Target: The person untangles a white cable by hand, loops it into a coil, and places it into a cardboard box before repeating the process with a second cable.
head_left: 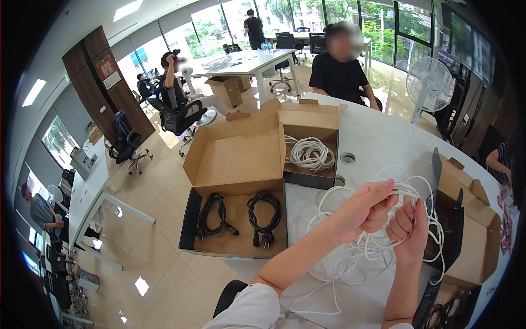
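Observation:
My left hand (372, 207) is closed around strands of a white cable (366, 253). Beside it, my right hand (406, 225) grips the same cable, and the two hands almost touch. Loops of it rise above my fingers, and a loose tangle lies on the table beneath my hands. An open cardboard box (235, 156) to the left holds two coiled black power cords, one on the left (211, 215) and one on the right (264, 217). Behind it, a smaller open box (310, 178) contains a coiled white cable (310, 153).
At the right edge of the white table (378, 129) stands another open box (470, 222), with black cables (446, 312) near its bottom. A seated person (342, 77) faces me across the table. A white fan (429, 85) stands behind. Other people and desks fill the background.

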Action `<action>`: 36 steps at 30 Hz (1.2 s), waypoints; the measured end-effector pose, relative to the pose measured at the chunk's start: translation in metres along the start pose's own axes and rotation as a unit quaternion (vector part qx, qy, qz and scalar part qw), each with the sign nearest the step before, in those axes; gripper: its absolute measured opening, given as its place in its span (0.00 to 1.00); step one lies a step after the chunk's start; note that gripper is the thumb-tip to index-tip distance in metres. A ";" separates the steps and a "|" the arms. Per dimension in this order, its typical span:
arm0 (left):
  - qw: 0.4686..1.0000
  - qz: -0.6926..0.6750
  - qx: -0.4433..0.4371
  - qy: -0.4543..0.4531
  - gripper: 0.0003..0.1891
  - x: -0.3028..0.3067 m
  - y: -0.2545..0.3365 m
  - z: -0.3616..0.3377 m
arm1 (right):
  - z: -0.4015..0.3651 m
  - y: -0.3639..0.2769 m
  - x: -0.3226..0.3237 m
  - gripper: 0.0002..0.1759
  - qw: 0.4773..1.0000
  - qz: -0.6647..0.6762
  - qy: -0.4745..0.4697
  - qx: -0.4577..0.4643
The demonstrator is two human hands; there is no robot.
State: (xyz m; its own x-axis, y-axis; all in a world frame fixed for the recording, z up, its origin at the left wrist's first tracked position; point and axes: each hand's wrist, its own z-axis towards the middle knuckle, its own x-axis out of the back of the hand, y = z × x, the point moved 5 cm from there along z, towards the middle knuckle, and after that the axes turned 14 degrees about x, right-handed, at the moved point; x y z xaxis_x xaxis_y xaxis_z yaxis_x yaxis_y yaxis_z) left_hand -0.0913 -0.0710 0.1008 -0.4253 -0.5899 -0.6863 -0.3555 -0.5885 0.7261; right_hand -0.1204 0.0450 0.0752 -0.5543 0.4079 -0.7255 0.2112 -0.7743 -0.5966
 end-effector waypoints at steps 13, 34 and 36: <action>0.998 -0.006 -0.047 0.032 0.21 -0.001 0.007 -0.005 | 0.004 -0.017 -0.003 0.20 0.959 -0.241 0.108 0.104; 0.973 0.183 -0.134 0.043 0.16 -0.011 0.016 -0.009 | 0.001 -0.038 -0.009 0.23 0.970 -0.145 0.076 0.178; 0.967 0.168 -0.170 0.084 0.16 -0.011 0.016 -0.012 | 0.003 -0.035 -0.017 0.22 0.955 -0.176 0.084 0.222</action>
State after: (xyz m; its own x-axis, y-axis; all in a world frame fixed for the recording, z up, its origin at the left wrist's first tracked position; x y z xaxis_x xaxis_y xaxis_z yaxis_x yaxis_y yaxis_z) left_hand -0.0820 -0.0808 0.1196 -0.3178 -0.8446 -0.4309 0.0864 -0.4784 0.8739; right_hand -0.1203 0.0638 0.1096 -0.3824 0.7245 -0.5735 -0.3470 -0.6878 -0.6376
